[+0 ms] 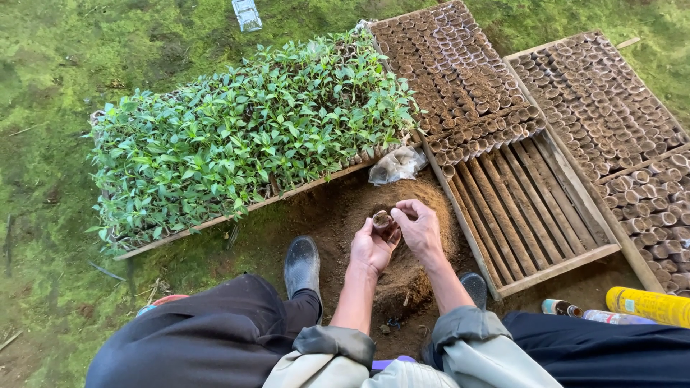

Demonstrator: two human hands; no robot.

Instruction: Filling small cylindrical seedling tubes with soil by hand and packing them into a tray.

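On the mossy green ground lies a long wooden tray full of green seedlings, the biggest thing in view. Right of it stand two slatted wooden frames. The nearer frame has its far half filled with rows of small brown paper pots, while its near half shows bare slats. The farther frame is almost fully covered with the same pots. Between the seedling tray and the nearer frame there is a mound of brown soil, and the person sits over it with dark trousers and black shoes on both sides of it. A yellow cylinder lies at the right edge, with two small bottles just beside it. A crumpled clear plastic bag rests at the top of the mound. Above the soil the left hand is curled around a small brown pot, gripping it upright. The right hand touches the rim of this pot with its bent fingertips, pinched together over the opening.
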